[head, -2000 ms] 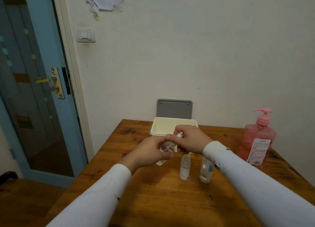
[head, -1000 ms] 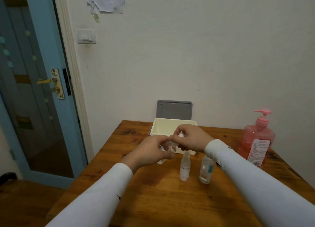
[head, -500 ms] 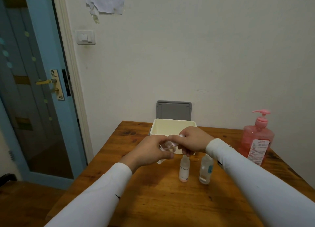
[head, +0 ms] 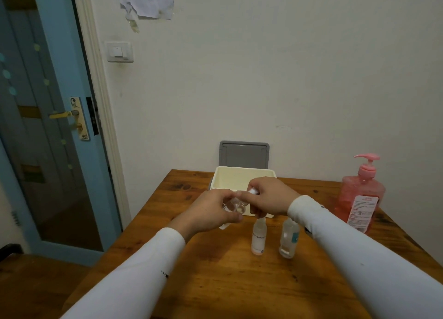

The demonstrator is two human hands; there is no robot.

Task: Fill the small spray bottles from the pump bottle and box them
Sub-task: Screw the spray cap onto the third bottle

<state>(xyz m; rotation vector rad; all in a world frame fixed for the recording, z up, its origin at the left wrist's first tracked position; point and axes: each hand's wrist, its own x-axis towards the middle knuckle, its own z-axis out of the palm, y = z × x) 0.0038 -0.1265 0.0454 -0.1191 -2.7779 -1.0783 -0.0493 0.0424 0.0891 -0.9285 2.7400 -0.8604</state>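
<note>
My left hand (head: 211, 212) grips a small clear spray bottle (head: 233, 206), held tilted above the wooden table (head: 239, 282). My right hand (head: 268, 199) pinches the bottle's white cap (head: 253, 191) at its upper end. Two more small spray bottles stand on the table below my hands: one with a white label (head: 259, 238) and one with a blue label (head: 288, 239). The pink pump bottle (head: 359, 196) stands at the table's right side. A cream box (head: 239, 177) sits open behind my hands, its grey lid (head: 244, 154) raised against the wall.
The table stands against a white wall. A blue door with a brass handle (head: 64, 114) is on the left, next to a light switch (head: 119, 51). The table's left edge drops off to the wooden floor.
Both hands stay together on the small bottle and its cap. The view has shifted slightly; nothing on the table has moved.
</note>
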